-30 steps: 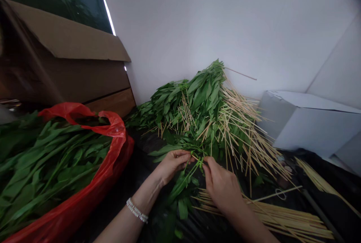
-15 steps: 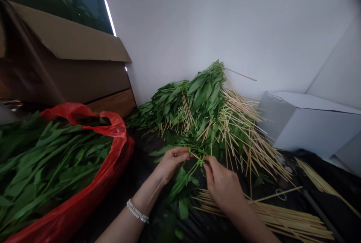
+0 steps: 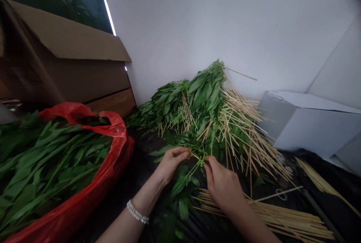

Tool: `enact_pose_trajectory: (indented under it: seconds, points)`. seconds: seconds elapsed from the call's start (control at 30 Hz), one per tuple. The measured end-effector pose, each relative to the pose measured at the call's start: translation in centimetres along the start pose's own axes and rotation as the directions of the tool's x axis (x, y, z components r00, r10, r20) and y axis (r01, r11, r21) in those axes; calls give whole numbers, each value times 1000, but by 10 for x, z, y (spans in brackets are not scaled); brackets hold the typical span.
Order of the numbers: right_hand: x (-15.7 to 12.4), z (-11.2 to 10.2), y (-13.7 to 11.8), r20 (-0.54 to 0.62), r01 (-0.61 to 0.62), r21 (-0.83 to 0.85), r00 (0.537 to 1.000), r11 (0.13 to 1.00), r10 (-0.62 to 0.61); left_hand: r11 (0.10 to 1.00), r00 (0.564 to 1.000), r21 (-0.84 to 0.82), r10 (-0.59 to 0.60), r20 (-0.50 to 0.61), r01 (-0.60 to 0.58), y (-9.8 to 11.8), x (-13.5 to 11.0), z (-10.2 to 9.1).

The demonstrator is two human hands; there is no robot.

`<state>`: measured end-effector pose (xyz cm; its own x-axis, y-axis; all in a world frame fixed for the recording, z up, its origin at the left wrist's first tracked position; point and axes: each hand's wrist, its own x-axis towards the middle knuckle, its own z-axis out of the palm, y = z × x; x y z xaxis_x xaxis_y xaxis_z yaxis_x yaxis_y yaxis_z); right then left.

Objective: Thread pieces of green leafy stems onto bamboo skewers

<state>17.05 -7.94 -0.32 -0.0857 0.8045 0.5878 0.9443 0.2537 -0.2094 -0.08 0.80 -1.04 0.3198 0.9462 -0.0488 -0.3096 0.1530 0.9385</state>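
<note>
A small bunch of leafy green stems (image 3: 184,184) sits between the two hands, with its thin stalks meeting just past the left fingertips and its leaves hanging down toward the black plastic sheet (image 3: 165,224). The right hand (image 3: 222,186) pinches the stalks narrowly between thumb and forefinger, with its other fingers curled behind them. The left hand (image 3: 172,164) is curved and lies just beside the stalks, its fingers (image 3: 179,154) reaching toward them; whether they grip anything, I cannot tell.

Directly beyond the fingertips rises a heap of cut greens (image 3: 197,102), stuck through with many loose wooden skewers (image 3: 242,134) that fan out to the right. Below the right fingers lies a flat layer of skewers (image 3: 282,218) on the sheet. A beaded bracelet (image 3: 137,211) circles the left wrist.

Left of the left hand, a red plastic bag (image 3: 113,130) holds more long-leaved greens (image 3: 47,160). Farther left stands a brown cardboard box (image 3: 64,73), and a white box (image 3: 313,122) sits well to the right of the fingers, against a white wall (image 3: 197,21).
</note>
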Motion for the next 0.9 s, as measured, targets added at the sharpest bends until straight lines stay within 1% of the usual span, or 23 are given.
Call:
enact_pose_trajectory:
  seconds: [0.1,0.3,0.4,0.6,0.73,0.83,0.9]
  points:
    - [0,0,0,-4,5,-5,1000,1000,-5,1000,1000,-17,-9,-18,8,0,0,-1]
    - [0,-1,-1,23,-12,0,1000,1000,12,1000,999,-13,-3,-43,3,2,-1,0]
    - [0,1,0,12,-1,1,1000,1000,1,1000,999,-22,-22,-38,21,4,-2,1]
    - [-2,4,1,-26,26,12,999,1000,-26,992,995,-82,-99,13,99,5,-4,3]
    - [-3,5,-1,-38,50,34,998,998,-49,968,980,-154,-189,62,197,6,-6,3]
    - [-4,7,-2,-37,58,47,998,997,-57,958,969,-157,-230,84,241,7,-7,4]
    - [-4,8,-2,-40,64,52,997,997,-62,956,966,-146,-247,80,257,8,-7,4]
